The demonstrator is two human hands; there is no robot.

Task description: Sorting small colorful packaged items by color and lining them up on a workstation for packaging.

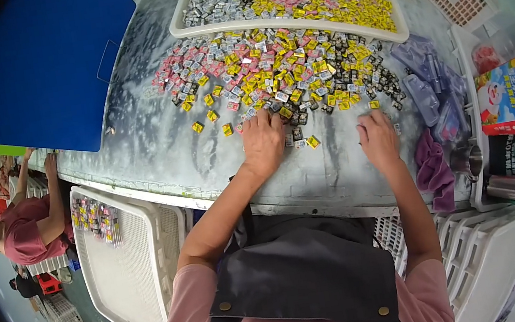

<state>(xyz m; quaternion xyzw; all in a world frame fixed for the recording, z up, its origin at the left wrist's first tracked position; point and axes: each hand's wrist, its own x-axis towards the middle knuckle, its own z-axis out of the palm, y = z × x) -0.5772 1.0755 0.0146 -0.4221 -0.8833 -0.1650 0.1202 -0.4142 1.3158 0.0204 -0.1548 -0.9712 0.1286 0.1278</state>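
Note:
A heap of small boxy packets [272,76] in yellow, pink, black and pale grey is spread over the table. At its near edge my left hand [263,143] is palm down, its fingers bent and close together over a few packets. The fingertips touch the heap; what lies beneath them is hidden. Several loose packets, a yellow packet [313,142] among them, rest just right of that hand. Farther right, my right hand [380,140] is on the tabletop with curled fingers. Anything within its grip is too small or hidden to name. Beyond the heap stands a white tray [291,22] of similar packets, roughly grouped by colour.
A blue board [46,65] covers the table's far left. Clear plastic bags [434,83], a purple cloth [433,169], a metal cup [466,161] and a red box [510,96] crowd the right. A white tray [119,279] stands below left; a co-worker [33,225] is beyond it.

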